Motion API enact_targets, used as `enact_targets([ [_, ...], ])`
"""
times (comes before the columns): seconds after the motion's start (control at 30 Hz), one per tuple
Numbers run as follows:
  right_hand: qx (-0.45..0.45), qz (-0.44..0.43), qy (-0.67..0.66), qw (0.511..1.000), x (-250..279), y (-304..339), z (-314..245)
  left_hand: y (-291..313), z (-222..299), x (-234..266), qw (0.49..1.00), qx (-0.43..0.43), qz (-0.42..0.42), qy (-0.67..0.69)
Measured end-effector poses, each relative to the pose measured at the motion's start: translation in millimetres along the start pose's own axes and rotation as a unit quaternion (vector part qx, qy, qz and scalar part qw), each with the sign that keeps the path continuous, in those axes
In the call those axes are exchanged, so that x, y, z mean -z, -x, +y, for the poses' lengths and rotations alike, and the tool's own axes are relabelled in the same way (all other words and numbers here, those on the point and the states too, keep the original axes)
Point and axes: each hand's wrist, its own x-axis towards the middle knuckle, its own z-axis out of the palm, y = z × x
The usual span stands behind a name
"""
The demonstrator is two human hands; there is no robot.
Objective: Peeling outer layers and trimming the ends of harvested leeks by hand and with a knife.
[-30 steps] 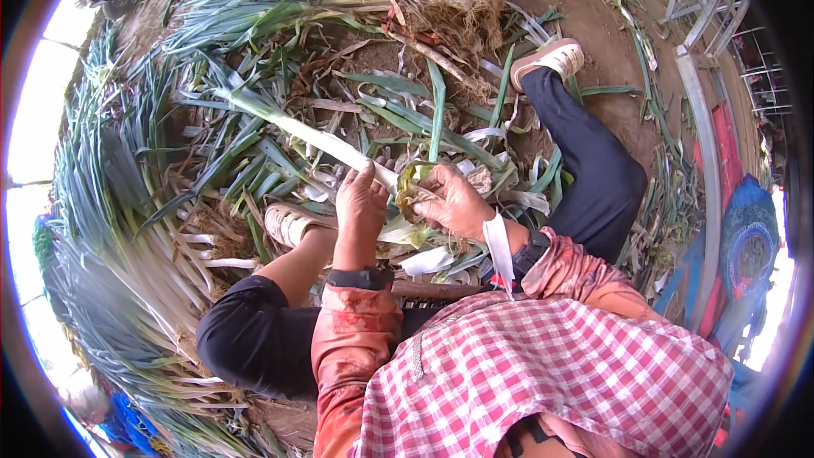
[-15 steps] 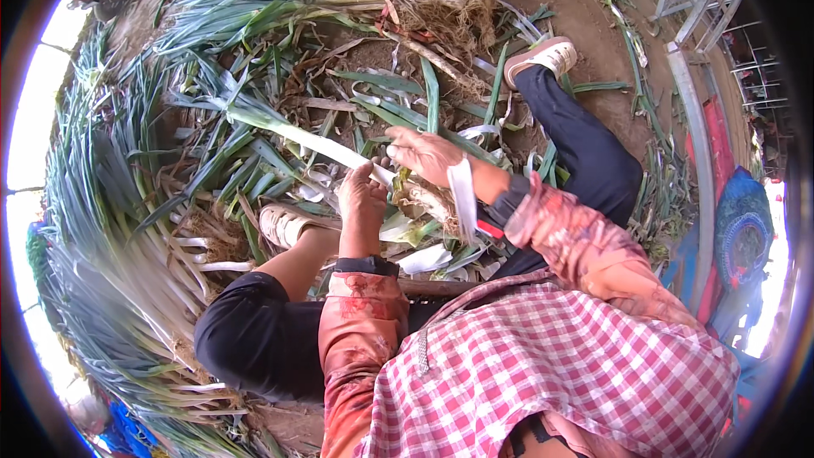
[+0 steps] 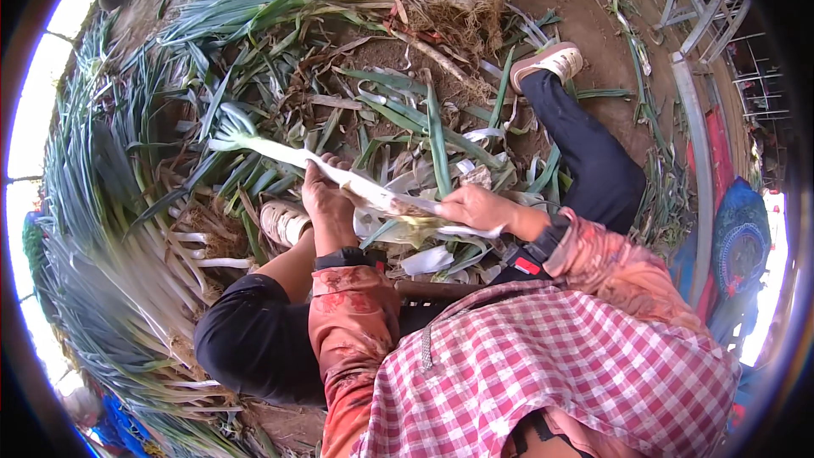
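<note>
A long green onion (image 3: 275,150) with a white shaft and pale green leaf ends slants across the middle. My left hand (image 3: 326,202) is closed round its shaft. To the right, my right hand (image 3: 476,208) pinches a whitish strip of outer skin by the lower end of the stalk. Yellowish, torn skin (image 3: 414,227) hangs beneath the shaft between both hands. The root end is hard to make out by my right fingers. Loose peeled leaves (image 3: 428,260) lie just below the hands.
Green onions (image 3: 153,288) are heaped along the left, and another bunch with tangled roots (image 3: 475,17) lies at the far side. Leaf scraps cover the soil between my shoes (image 3: 551,64). A metal frame (image 3: 691,127) and a blue bag (image 3: 742,225) stand at the right.
My left hand has shifted left and up along with the onion. My right hand, earlier spread beside the stalk's lower end, has moved right and down and closed on a skin strip.
</note>
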Motion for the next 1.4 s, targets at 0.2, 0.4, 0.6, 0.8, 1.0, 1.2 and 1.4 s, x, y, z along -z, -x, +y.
enact_targets([
  [0.2, -0.115, -0.015, -0.023, 0.993, 36.3, 24.1, -12.5, 17.5, -19.7, -34.1, 1.0, 0.005, 0.027, -0.012],
  [0.4, 0.066, 0.075, -0.026, 0.995, 31.7, -37.4, -40.3, 26.8, -16.8, -49.7, 0.997, 0.015, 0.065, 0.038],
  [0.6, -0.084, -0.114, -0.419, 0.897, -8.1, -78.1, -18.8, 29.6, -9.8, -52.3, 0.998, 0.04, 0.022, 0.045],
  [0.8, -0.091, -0.121, -0.172, 0.973, 2.1, -33.6, -50.1, 27.7, -6.6, -47.2, 0.999, 0.002, 0.013, 0.04],
  [1.0, -0.142, -0.094, -0.112, 0.979, 11.7, 23.2, -64.8, 19.6, -5.9, -47.5, 0.996, -0.01, 0.078, 0.05],
  [1.2, -0.174, -0.038, -0.147, 0.973, 20.9, 73.5, -78.0, 13.3, -9.7, -42.0, 0.995, -0.012, 0.095, 0.021],
  [1.4, -0.237, 0.057, -0.119, 0.962, 67.6, 130.1, -68.3, -8.4, 22.6, 6.3, 0.988, -0.08, 0.091, -0.097],
])
